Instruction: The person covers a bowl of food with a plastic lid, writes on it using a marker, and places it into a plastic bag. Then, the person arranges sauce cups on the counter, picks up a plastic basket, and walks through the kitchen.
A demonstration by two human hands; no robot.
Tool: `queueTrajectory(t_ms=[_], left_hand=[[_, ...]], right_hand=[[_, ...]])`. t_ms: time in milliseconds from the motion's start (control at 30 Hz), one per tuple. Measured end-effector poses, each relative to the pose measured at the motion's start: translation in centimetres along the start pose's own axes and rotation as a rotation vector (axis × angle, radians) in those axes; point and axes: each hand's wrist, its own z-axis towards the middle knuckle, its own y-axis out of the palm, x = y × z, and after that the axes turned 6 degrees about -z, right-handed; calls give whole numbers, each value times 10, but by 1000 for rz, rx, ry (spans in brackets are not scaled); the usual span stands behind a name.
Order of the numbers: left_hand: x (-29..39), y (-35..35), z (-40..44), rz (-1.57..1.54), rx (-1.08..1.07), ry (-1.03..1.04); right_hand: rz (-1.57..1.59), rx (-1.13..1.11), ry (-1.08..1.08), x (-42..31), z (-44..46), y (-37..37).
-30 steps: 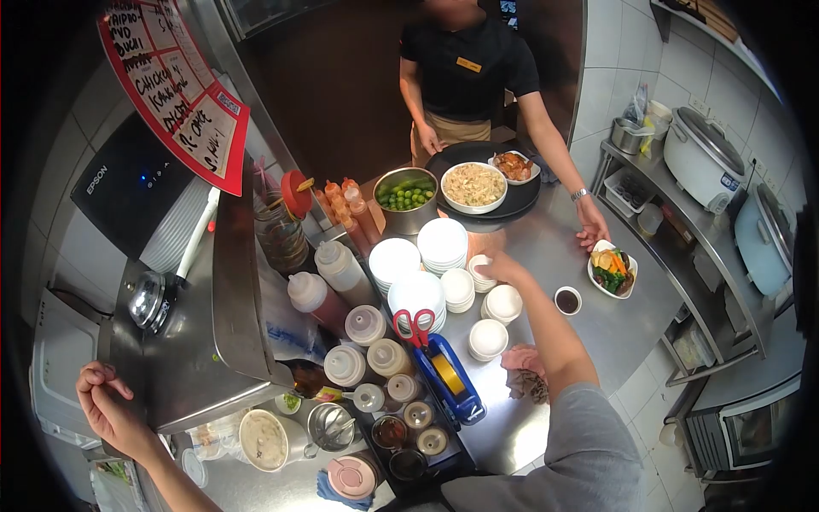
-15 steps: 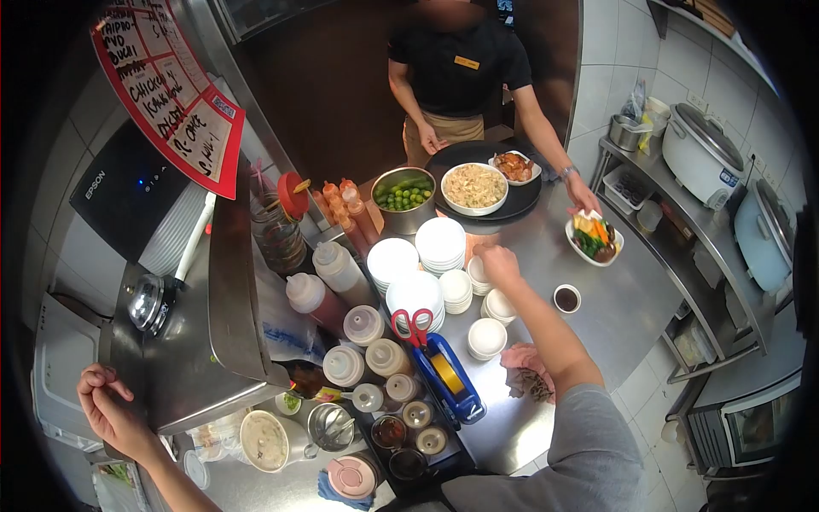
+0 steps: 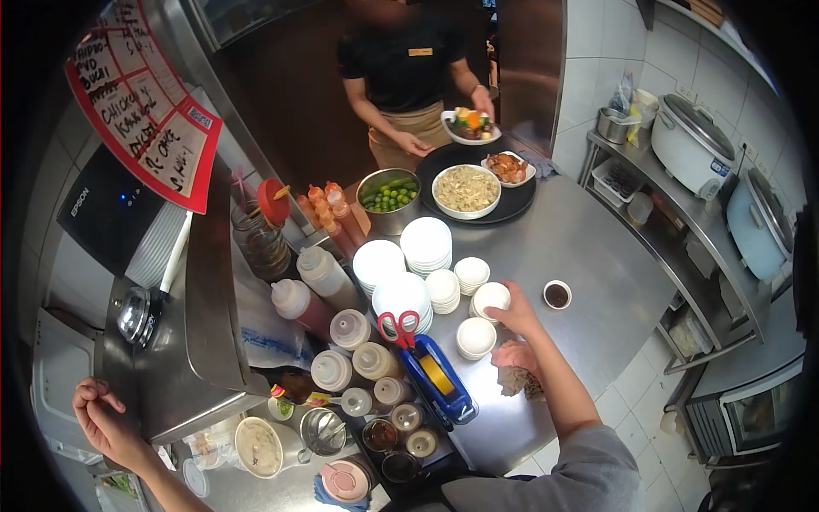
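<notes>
Fingers (image 3: 514, 299) of right hand (image 3: 522, 318) clasp stacked white cups (image 3: 490, 299); left hand (image 3: 106, 421) loosely half-open.

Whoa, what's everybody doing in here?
The person wearing the camera has their right hand on a stack of small white bowls. Their left hand is out to the side, with nothing seen in it. Across the steel counter, a co-worker's hand holds up a dish of vegetables near a black tray. Two other bowls of food are on that tray.
</notes>
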Motion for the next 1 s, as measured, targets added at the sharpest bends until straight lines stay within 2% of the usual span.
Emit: queueTrajectory(t_ms=[167,267,467,667,767,833,900,967,1000], left_hand=[[0,-1,1,-2,-28,18],[2,1,0,8,-5,3],[1,0,1,-4,21,-6],[2,0,1,15,-13,5],[3,0,0,28,-5,3],[4,2,0,25,0,10],[4,2,0,40,16,11],[3,1,0,71,33,9],[3,3,-1,67,42,-3]], right_hand=[[122,-43,120,3,6,5],[448,-50,310,-22,-3,4],[534,-66,259,-4,12,32],[519,73,179,9,13,53],[60,370,-63,3,-25,50],[202,190,137,1,-61,46],[476,-39,343,-7,-80,37],[891,-316,557,-22,-93,36],[886,-327,508,-22,-91,39]])
